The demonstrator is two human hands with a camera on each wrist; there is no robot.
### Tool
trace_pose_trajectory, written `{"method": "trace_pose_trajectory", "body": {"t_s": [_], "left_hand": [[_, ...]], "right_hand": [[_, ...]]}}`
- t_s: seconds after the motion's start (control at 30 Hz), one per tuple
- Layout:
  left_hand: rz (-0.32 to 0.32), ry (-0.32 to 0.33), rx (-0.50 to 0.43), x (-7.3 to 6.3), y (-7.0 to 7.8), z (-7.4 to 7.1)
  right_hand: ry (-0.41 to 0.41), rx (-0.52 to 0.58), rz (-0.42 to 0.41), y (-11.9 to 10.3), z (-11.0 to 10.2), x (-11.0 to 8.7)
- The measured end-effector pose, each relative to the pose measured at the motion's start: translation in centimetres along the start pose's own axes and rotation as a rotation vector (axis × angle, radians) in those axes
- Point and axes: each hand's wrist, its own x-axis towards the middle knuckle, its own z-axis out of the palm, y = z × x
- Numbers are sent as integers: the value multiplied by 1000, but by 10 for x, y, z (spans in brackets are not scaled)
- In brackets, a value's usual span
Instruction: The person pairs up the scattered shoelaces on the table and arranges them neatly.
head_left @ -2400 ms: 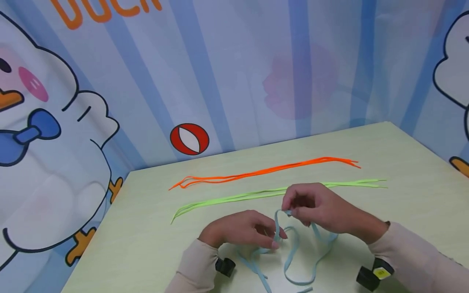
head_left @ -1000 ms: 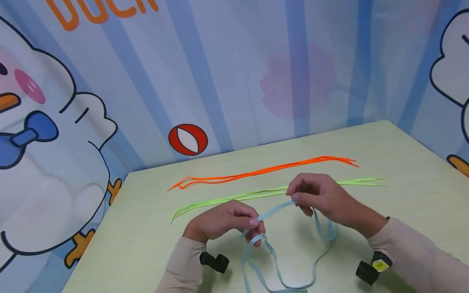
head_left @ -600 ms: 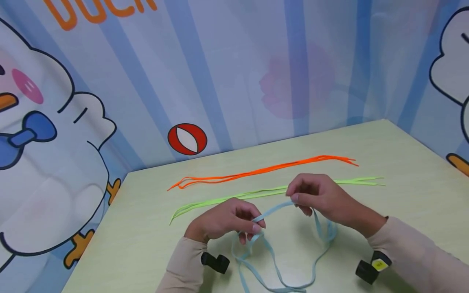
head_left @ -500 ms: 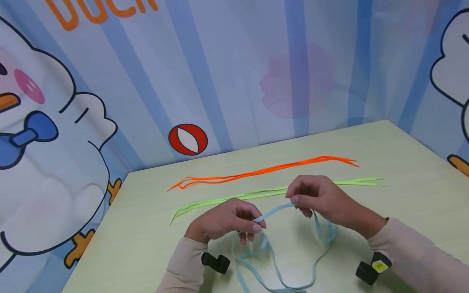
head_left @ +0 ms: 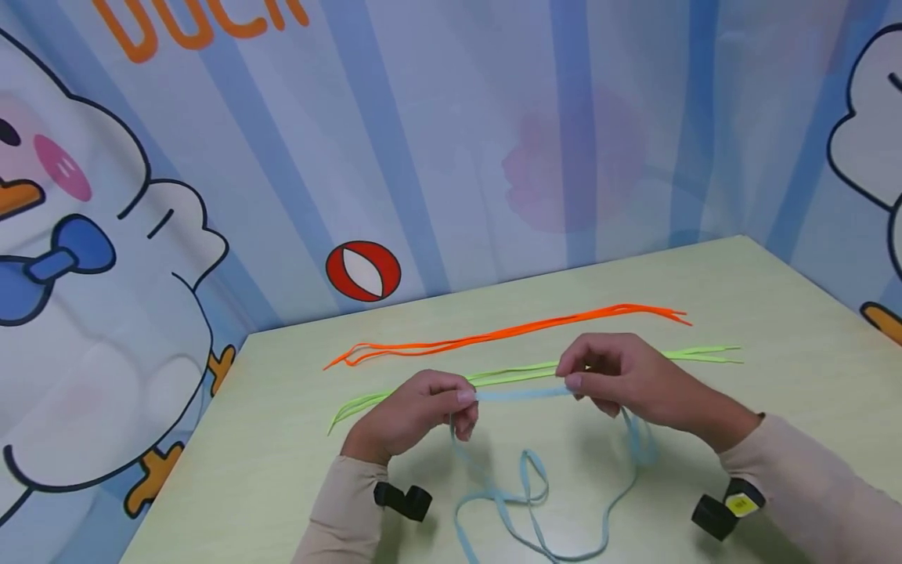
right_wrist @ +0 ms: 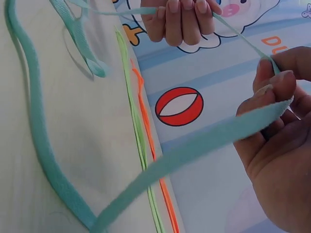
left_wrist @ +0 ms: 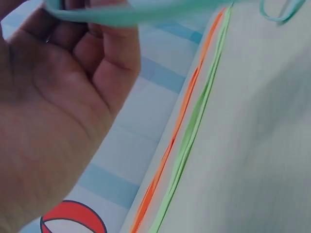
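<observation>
Between my two hands a flat light-blue shoelace is stretched nearly level above the table. My left hand pinches it between thumb and fingers, and one length hangs down below that hand. On the other side my right hand pinches the same lace by thumb and fingertips. From the right hand a folded length drops toward the tabletop, where loose loops curl in front of me. In the right wrist view the lace trails from the right hand, with the left hand farther off.
Behind my hands a green pair of laces lies lengthwise on the pale table, partly covered by both hands. Farther back lies an orange pair of laces. A printed cartoon backdrop stands along the table's rear edge.
My left hand has moved left and up from its earlier place, drawing the lace between the hands straight. The loops that hung near it now lie on the table. My right hand has shifted only slightly.
</observation>
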Motion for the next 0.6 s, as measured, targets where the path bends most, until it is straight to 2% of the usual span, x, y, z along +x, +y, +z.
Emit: {"method": "trace_pose_trajectory", "body": {"t_s": [0.1,0.33,0.47,0.6], "left_hand": [[42,39,-71,-3,0,-4],[171,70,-200,-6,-2,-10],[211,100,-237,-9,-4,-14],[225,149,-281,-12,-6,-19]], "right_hand": [[-24,-3,6,-1,-3,-1],[-66,-12,2,-3,-9,-3],[-97,-30,9,-4,-13,-3],[-139,-42,42,-3,-14,-2]]}}
